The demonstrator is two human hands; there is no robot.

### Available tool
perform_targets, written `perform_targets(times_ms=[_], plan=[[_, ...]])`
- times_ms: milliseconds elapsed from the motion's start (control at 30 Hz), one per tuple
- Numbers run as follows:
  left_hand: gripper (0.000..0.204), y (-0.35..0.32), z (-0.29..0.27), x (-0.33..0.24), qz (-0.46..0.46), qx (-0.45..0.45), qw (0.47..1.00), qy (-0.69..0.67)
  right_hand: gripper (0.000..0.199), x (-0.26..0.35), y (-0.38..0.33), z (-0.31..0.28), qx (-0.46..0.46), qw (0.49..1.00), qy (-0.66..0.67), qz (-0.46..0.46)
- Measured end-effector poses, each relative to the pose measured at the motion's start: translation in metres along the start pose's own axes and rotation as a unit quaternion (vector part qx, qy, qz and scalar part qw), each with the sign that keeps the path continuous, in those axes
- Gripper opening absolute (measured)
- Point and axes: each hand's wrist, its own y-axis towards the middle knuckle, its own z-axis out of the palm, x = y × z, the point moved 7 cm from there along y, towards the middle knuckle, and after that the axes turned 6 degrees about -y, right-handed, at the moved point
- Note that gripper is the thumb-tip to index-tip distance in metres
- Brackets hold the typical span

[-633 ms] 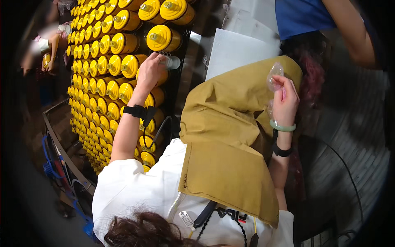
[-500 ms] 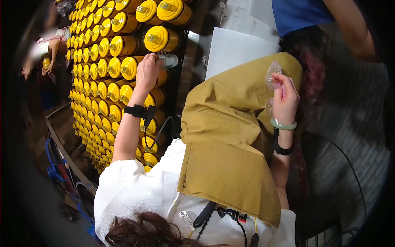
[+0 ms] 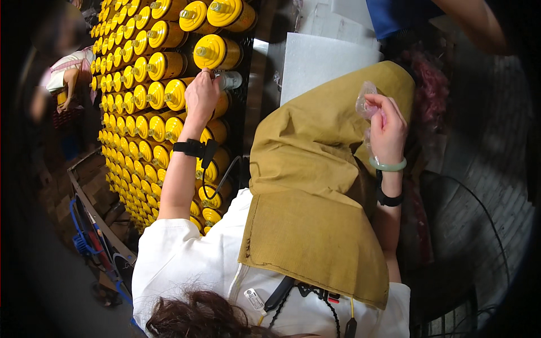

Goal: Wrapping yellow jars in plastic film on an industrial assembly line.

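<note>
My left hand (image 3: 202,98) reaches in among many yellow cylinders (image 3: 213,52) that have round stepped tops and a metal-looking stud in the middle. Its fingers are pinched together beside a short clear cylinder (image 3: 230,80), which lies on its side. Whether they grip that piece or something smaller is hidden. Over my lap, my right hand (image 3: 389,127) is closed on crumpled clear plastic film (image 3: 367,98), part of which sticks out above the fingers. A second bit of film shows by the palm.
A tan apron (image 3: 315,163) covers my lap. Beyond it lies a white sheet (image 3: 327,65). Pinkish plastic wrap (image 3: 425,84) is heaped to the right. At the upper right shows a co-worker's arm (image 3: 473,22), and another person (image 3: 70,73) stands far left. A metal-edged frame (image 3: 98,217) is lower left.
My view has shifted slightly. The left hand keeps its pinch beside the clear cylinder, and the right still holds the film. The co-worker's arm at upper right has moved upward.
</note>
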Motion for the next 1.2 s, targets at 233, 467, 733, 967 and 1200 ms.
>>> perform_targets(times_ms=[233, 467, 733, 967, 1200], plan=[[0.021, -0.003, -0.005, 0.0, -0.01, -0.005, 1.0, -0.012, 0.034, 0.006, -0.003, 0.001, -0.002, 1.0, -0.006, -0.003], [0.021, -0.006, -0.012, -0.001, -0.013, -0.009, 1.0, -0.005, 0.034, 0.005, -0.009, 0.008, 0.007, 1.0, 0.011, 0.001], [0.023, -0.004, -0.012, 0.005, -0.029, -0.01, 1.0, 0.0, 0.033, 0.003, -0.014, 0.009, 0.019, 1.0, 0.018, 0.001], [0.023, -0.004, -0.013, 0.005, -0.026, -0.007, 1.0, -0.006, 0.032, 0.005, -0.017, 0.01, 0.027, 1.0, 0.01, 0.002], [0.025, -0.021, -0.026, 0.004, -0.022, -0.013, 0.999, -0.047, 0.034, 0.007, -0.019, 0.014, 0.041, 0.999, -0.008, -0.011]])
